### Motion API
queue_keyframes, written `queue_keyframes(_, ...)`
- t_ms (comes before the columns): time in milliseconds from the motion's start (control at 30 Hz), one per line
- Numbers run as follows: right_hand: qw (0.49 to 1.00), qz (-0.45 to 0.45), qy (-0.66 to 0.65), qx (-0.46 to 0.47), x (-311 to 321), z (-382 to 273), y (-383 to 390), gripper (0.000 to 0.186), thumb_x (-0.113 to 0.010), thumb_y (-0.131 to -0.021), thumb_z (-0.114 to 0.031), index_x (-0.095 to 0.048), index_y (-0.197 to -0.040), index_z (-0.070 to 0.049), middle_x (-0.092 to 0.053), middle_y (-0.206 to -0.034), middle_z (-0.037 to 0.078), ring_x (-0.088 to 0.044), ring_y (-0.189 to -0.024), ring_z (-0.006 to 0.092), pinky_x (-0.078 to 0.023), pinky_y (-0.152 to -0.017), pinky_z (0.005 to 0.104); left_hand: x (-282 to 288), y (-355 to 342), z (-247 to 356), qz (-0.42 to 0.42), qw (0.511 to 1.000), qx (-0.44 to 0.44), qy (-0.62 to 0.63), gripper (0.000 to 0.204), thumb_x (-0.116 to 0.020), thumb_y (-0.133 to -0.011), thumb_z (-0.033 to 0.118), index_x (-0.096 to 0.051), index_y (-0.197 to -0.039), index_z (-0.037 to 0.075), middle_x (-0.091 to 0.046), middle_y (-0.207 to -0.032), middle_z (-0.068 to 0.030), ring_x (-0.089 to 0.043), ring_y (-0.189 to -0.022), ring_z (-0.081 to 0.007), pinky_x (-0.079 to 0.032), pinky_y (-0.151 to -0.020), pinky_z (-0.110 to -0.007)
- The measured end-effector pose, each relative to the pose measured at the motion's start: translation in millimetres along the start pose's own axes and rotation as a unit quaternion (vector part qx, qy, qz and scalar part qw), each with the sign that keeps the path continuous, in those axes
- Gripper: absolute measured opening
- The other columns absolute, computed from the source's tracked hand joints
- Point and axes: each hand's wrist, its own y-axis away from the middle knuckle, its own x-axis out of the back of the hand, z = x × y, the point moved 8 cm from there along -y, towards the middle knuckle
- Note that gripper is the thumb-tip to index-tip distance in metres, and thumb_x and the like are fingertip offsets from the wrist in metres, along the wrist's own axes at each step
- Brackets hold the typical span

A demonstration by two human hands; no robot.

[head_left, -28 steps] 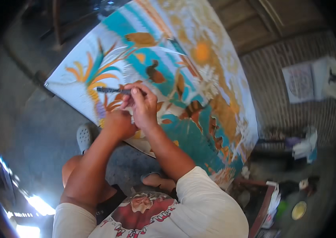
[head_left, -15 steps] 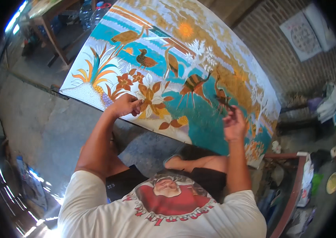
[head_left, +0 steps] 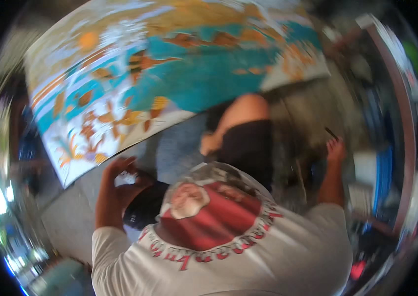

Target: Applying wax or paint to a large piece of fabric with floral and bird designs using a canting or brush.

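Observation:
A large painted panel [head_left: 179, 93] lies across the upper part of the view, with birds, flowers and plants on turquoise, white and gold. My right hand [head_left: 336, 150] is out to the right, off the panel, above the floor. Its fingers are closed round a slim dark stick [head_left: 331, 132] that looks like a paintbrush; its tip is blurred. My left hand [head_left: 119, 167] hovers by the panel's near edge, over my left leg. Its fingers look loosely stretched and apart, with nothing visible in them, though motion smears them.
A reddish-brown frame bar [head_left: 402, 113] runs along the right side. Inside it are a blue-edged object [head_left: 382, 177] and pale boxes [head_left: 364, 165]. My bent knee [head_left: 251, 109] rises close to the panel's near edge. Concrete floor [head_left: 71, 212] shows at the left.
My view has swung right, so the panel appears turned and shifted left. My right hand has left the panel's surface and moved right with the stick. My left hand has drawn back off the panel.

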Motion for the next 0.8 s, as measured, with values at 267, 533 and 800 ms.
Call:
queue_keyframes(267,0.973,0.131,0.157,-0.107,150,100,-21,0.038,-0.057,-0.106,-0.023,-0.055,-0.137,-0.002,-0.066,-0.119,0.014,-0.070,-0.094,0.0258,-0.066,-0.072,0.0381,1,92,-32,0.087,0.972,0.202,-0.083,0.065,-0.057,-0.097,0.052,-0.062,-0.133,-0.003,-0.073,-0.111,-0.0159,-0.069,-0.101,-0.0282,-0.055,-0.092,-0.044)
queue_keyframes(533,0.963,0.157,0.152,-0.158,139,115,23,0.037,-0.058,-0.106,-0.019,-0.058,-0.141,-0.008,-0.068,-0.115,0.013,-0.068,-0.083,0.0236,-0.066,-0.067,0.0397,-91,202,109,0.099,0.926,-0.005,0.365,0.050,-0.053,-0.104,0.039,-0.061,-0.134,-0.001,-0.070,-0.118,-0.0178,-0.069,-0.103,-0.0281,-0.055,-0.095,-0.042)
queue_keyframes(800,0.503,-0.033,0.848,0.166,164,114,-24,0.030,-0.063,-0.099,-0.018,-0.067,-0.129,-0.014,-0.070,-0.119,0.005,-0.071,-0.099,0.0261,-0.056,-0.090,0.0520,-83,150,35,0.059,0.936,0.101,0.331,0.048,-0.059,-0.097,0.043,-0.071,-0.116,0.001,-0.071,-0.121,-0.0218,-0.068,-0.114,-0.0324,-0.052,-0.100,-0.045)
